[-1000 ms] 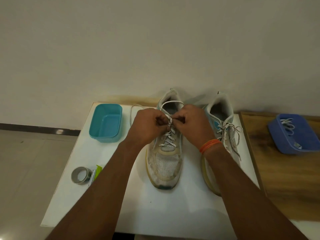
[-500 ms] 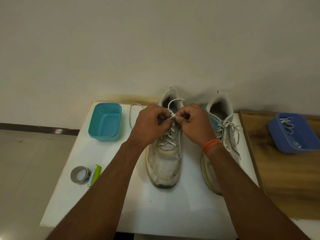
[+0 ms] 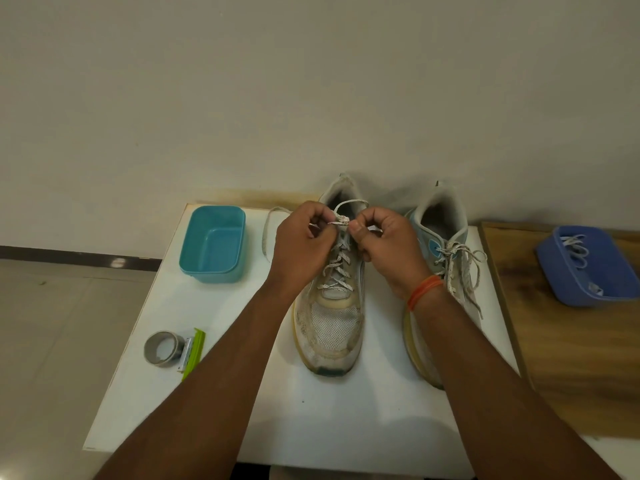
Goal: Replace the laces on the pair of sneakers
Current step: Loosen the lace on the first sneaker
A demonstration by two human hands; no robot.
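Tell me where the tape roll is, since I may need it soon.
In the head view, the tape roll lies near the white table's left front edge, touching a green cutter, nearer than the teal tub.

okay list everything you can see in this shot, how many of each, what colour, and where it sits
sneakers: 2, white and worn, side by side on the white table
lace: 1, white speckled, on the left sneaker, ends pinched by both hands
teal tub: 1, table's far left
tape roll: 1, grey, table's left edge
green tool: 1, beside the tape
blue tray: 1, on the wooden surface at right, holding laces
left hand: 1
right hand: 1, orange wristband
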